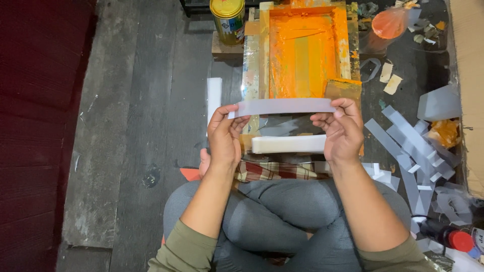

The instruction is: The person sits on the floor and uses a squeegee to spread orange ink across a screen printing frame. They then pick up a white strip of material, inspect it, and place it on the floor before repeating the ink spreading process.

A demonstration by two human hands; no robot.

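Note:
A long pale grey strip (282, 106) is stretched flat between my two hands. My left hand (224, 137) pinches its left end and my right hand (342, 130) pinches its right end. Both hands hover above my crossed legs. Just beyond the strip lies a wooden printing frame (263, 50) coated with orange ink. Below the strip, between my hands, rests a stack of white strips (287, 144).
A yellow-lidded tin (228, 20) stands at the frame's far left. Several loose grey strips (411, 146) are scattered on the floor at right, beside cardboard (469, 75). An orange-filled plastic bag (389, 22) lies at the back right. A red-capped bottle (456, 240) sits near my right knee.

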